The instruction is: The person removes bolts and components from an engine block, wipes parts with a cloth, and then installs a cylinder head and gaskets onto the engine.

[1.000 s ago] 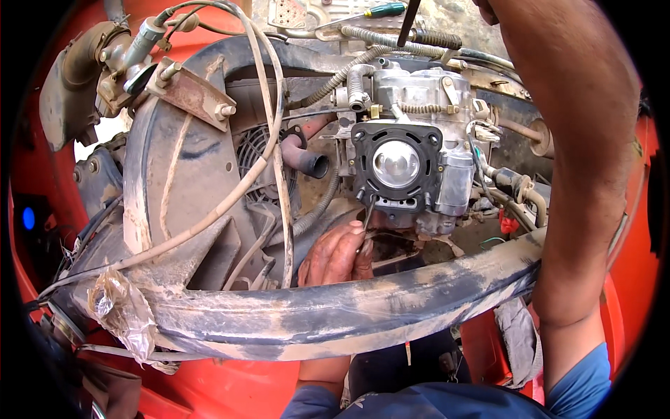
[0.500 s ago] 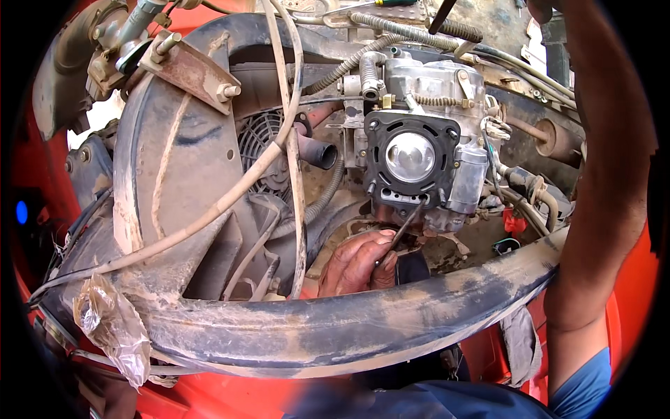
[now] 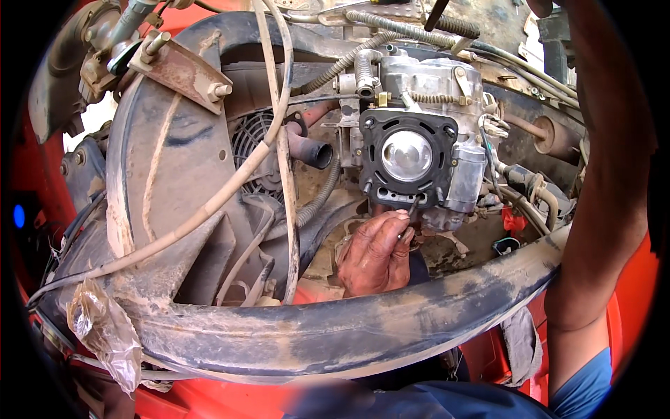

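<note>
My left hand [image 3: 373, 255] is below the engine [image 3: 429, 77], fingers closed on a thin metal rod [image 3: 415, 204]. The rod reaches the lower edge of a black gasket [image 3: 373, 140], which surrounds a shiny round piston top [image 3: 407, 155]. Studs stand at the gasket's corners. My right arm is raised along the right side; my right hand [image 3: 543, 7] is cut off at the top edge, near a dark bar [image 3: 435, 15], and its grip is unclear.
A curved dusty frame tube [image 3: 349, 328] crosses the front. Cables [image 3: 244, 174] hang over the left, before a fan guard [image 3: 251, 153] and an open pipe end [image 3: 317, 153]. A crumpled plastic bag [image 3: 105, 328] hangs lower left. Red body panels [image 3: 202, 394] surround the frame.
My left hand and the rod have moved right and shifted up toward the gasket's lower edge. My right hand has moved right at the top edge. The whole view has shifted slightly.
</note>
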Demonstrator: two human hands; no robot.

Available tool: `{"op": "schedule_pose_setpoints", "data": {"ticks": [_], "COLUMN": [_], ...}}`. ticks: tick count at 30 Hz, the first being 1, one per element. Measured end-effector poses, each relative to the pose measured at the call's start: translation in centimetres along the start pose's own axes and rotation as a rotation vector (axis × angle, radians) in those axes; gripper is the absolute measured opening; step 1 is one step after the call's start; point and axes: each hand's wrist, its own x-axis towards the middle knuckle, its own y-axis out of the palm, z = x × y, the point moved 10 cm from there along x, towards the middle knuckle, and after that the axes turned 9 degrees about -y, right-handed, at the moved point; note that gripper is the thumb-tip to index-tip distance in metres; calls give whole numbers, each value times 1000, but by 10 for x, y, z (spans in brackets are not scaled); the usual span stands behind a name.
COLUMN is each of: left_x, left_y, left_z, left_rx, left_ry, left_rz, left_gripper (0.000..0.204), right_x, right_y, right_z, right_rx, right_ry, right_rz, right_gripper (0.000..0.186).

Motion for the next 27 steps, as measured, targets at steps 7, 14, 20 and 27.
{"op": "schedule_pose_setpoints", "data": {"ticks": [7,14,20,27], "left_x": [4,6,3,-4], "left_y": [1,2,7,-9], "left_z": [2,2,7,19], "left_rx": [12,-24,-12,8], "left_ry": [-18,-27,-60,-142], "left_rz": [-4,-42,-30,-29], "left_gripper": [32,30,32,32], "right_x": [3,5,3,-1], "right_y": [16,51,92,115], "right_z": [2,3,16,28], "right_rx": [20,54,95,114], "right_ry": [-3,-9,-46,-71], "right_rz": [70,243,456,594], "right_gripper": [15,15,14,14]}}
